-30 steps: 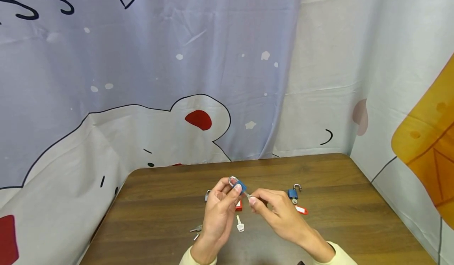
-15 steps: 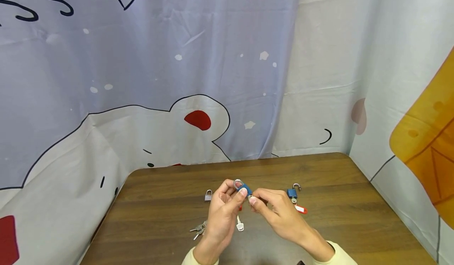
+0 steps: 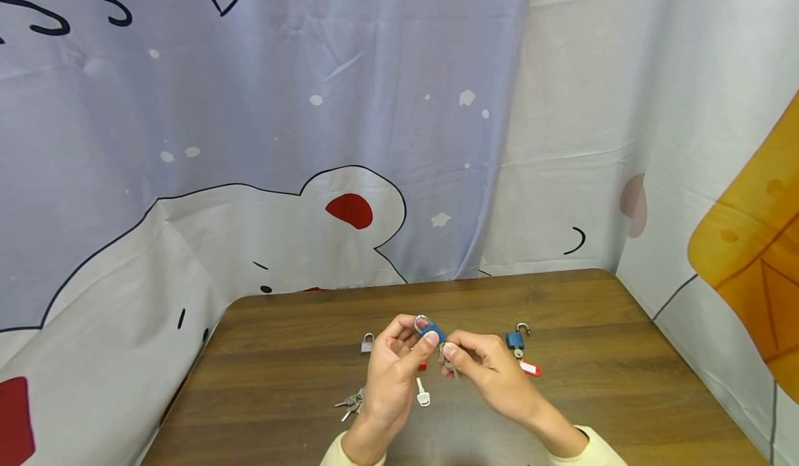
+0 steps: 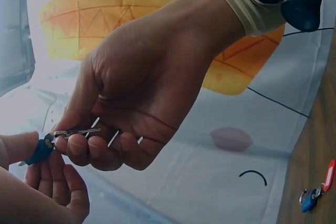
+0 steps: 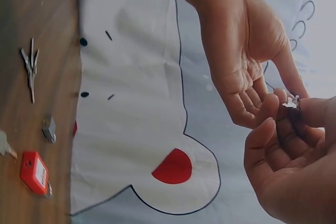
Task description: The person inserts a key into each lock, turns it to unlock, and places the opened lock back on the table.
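Observation:
My left hand (image 3: 390,376) pinches a small blue padlock (image 3: 432,331) between thumb and fingers, its silver shackle toward the far side. Against the padlock's lower end, my right hand (image 3: 499,376) pinches a key by its head. More keys (image 3: 451,367) dangle under the right fingers. In the left wrist view, the key bunch (image 4: 79,131) lies along the right fingertips, beside the blue padlock (image 4: 41,150). How deep the key sits in the lock cannot be made out. In the right wrist view, fingers mostly hide the padlock.
On the wooden table (image 3: 281,355) lie a grey padlock (image 3: 367,344), a key bunch (image 3: 352,402), a white-headed key (image 3: 422,393) and a red block with a white label (image 5: 34,172). A second blue padlock (image 3: 514,341), shackle open, lies right with a red tag (image 3: 530,368).
The left hand has brought the blue padlock right and slightly down, toward the key, closing the gap between them. The right fingers have shifted, and dangling keys now show below them.

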Motion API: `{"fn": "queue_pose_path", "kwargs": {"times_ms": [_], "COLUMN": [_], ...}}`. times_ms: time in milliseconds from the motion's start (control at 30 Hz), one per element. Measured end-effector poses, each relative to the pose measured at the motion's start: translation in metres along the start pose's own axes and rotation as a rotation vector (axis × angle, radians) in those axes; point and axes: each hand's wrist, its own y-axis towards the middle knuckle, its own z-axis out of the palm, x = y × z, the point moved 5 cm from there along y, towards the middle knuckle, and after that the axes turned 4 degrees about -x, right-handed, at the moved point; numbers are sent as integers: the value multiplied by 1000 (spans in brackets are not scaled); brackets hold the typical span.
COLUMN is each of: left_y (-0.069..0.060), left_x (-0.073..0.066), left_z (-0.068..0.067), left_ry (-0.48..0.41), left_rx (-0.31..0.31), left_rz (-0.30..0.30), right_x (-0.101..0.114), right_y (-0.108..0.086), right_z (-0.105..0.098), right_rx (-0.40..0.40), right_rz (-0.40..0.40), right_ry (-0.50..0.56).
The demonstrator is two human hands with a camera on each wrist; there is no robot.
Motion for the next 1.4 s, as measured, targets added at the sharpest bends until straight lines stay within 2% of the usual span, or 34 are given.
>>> {"fn": "queue_pose_path", "kwargs": {"times_ms": [267,567,667,733,833,967,1067,1200,1400], "left_y": [-1,-2,-3,-4,-4,-4,-3,-4,-4], "left_x": [-1,-1,-1,-1,-2,-1,-1,0,1], "left_z": [-1,0,0,0,-1,-3,-5,-6,-7], "left_ry": [41,58,70,76,81,97,118,133,160], "left_rx": [-6,23,38,40,32,1,-24,-21,-6], "left_rz": [30,37,42,46,52,48,42,34,16], "right_x": [-3,-11,-12,-13,-12,-9,-5,-3,4], "right_y": [0,-4,-5,-5,-5,-2,-1,-1,1], "right_z": [4,7,7,7,7,5,5,3,-8], "right_rx": [47,109,128,131,115,54,12,-23,-88], "right_rz": [134,269,266,259,224,133,79,56,-10], "right_ry": [227,469,524,522,445,226,108,2,-269]}}
